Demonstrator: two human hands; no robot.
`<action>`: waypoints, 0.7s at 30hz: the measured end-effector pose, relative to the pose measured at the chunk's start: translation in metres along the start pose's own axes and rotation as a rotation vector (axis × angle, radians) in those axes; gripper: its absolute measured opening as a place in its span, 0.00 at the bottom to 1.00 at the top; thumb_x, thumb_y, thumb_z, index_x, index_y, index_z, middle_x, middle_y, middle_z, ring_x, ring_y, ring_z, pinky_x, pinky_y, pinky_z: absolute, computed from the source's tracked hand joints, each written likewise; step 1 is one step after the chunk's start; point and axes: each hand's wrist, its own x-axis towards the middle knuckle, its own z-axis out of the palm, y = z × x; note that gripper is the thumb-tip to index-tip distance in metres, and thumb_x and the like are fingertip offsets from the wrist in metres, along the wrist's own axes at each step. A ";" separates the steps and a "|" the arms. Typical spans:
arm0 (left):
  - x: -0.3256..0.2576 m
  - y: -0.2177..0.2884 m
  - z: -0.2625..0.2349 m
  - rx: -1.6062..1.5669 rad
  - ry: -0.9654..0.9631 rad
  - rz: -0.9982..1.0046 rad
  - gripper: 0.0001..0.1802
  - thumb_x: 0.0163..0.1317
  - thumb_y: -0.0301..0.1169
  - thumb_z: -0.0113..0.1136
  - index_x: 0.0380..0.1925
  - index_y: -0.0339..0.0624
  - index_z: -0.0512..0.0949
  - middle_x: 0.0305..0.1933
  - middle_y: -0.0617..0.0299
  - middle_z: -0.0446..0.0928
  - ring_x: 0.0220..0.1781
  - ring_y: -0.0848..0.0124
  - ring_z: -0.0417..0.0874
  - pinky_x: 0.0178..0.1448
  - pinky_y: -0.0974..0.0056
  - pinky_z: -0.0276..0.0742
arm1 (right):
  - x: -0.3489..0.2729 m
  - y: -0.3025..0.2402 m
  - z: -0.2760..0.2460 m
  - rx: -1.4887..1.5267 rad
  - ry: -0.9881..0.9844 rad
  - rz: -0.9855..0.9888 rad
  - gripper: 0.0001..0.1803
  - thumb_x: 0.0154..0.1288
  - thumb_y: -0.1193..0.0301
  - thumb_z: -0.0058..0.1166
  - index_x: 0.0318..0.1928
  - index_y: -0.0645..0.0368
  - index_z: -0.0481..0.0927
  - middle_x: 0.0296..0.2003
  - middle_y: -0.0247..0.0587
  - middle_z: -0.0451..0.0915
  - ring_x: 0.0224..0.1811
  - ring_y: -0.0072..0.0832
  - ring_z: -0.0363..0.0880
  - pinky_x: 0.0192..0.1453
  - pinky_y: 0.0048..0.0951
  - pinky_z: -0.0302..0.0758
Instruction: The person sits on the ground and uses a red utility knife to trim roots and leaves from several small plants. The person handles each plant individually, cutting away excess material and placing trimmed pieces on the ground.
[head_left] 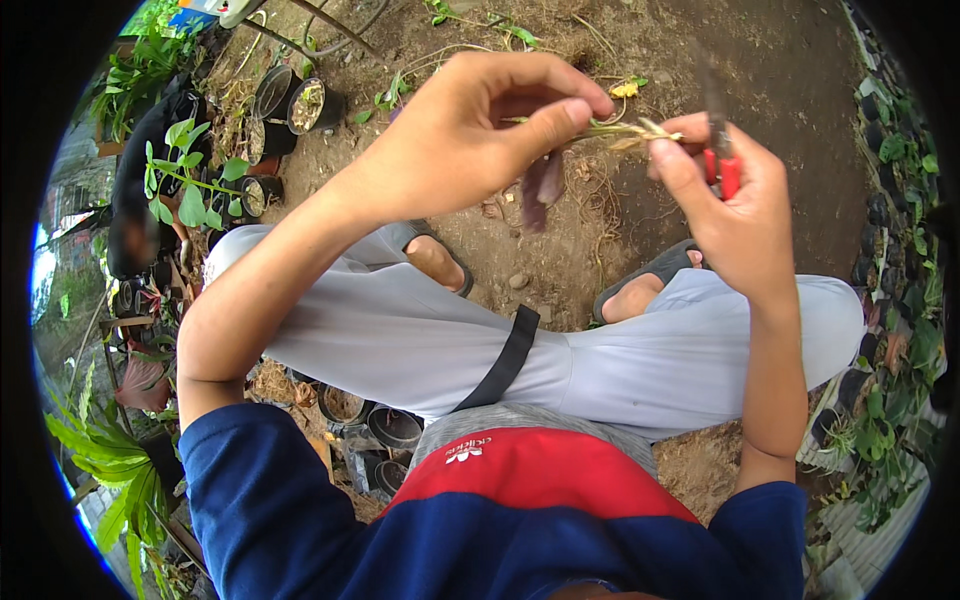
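My left hand (480,145) is closed, thumb and fingers pinching a thin plant cutting (622,130). Dark purple leaves (541,192) of the cutting hang below the palm. The pale, dry-looking tip of its stem reaches across to my right hand (738,205), where thumb and forefinger pinch it. Also held in that right hand is a red-handled cutting tool (729,176). Its dark blade points away from me and is smeared, so its exact kind is unclear. Both hands are raised over the ground, beyond my knees.
Black plant pots (314,106) stand on the soil at the far left, near a leafy green plant (190,180). A person in dark clothes (150,170) is behind them. Metal legs (335,45) show at the top. Potted greenery (890,400) lines the right edge.
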 end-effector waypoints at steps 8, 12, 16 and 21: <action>-0.009 0.015 -0.004 -0.041 0.132 0.171 0.11 0.73 0.28 0.58 0.45 0.30 0.83 0.46 0.59 0.86 0.50 0.77 0.84 0.58 0.68 0.80 | 0.001 -0.010 -0.026 -0.056 0.113 -0.091 0.08 0.72 0.70 0.61 0.44 0.63 0.82 0.24 0.23 0.74 0.24 0.07 0.64 0.25 0.16 0.58; -0.015 0.023 -0.006 0.015 0.107 0.200 0.10 0.74 0.26 0.55 0.47 0.31 0.82 0.49 0.56 0.84 0.53 0.72 0.84 0.60 0.64 0.80 | 0.003 -0.008 -0.029 -0.073 0.112 -0.086 0.08 0.72 0.70 0.61 0.44 0.63 0.81 0.24 0.23 0.74 0.24 0.07 0.64 0.25 0.16 0.58; -0.020 0.029 -0.007 0.046 0.104 0.233 0.10 0.74 0.24 0.54 0.47 0.31 0.83 0.48 0.55 0.83 0.52 0.70 0.83 0.59 0.64 0.80 | 0.003 -0.008 -0.029 -0.066 0.119 -0.068 0.09 0.72 0.70 0.60 0.44 0.63 0.81 0.25 0.24 0.75 0.23 0.08 0.66 0.25 0.16 0.60; -0.022 0.033 -0.005 0.052 0.108 0.285 0.09 0.73 0.22 0.54 0.46 0.31 0.83 0.46 0.54 0.83 0.51 0.70 0.83 0.57 0.66 0.78 | 0.003 -0.008 -0.028 -0.068 0.113 -0.052 0.09 0.72 0.69 0.60 0.44 0.64 0.81 0.25 0.26 0.77 0.23 0.08 0.67 0.25 0.16 0.61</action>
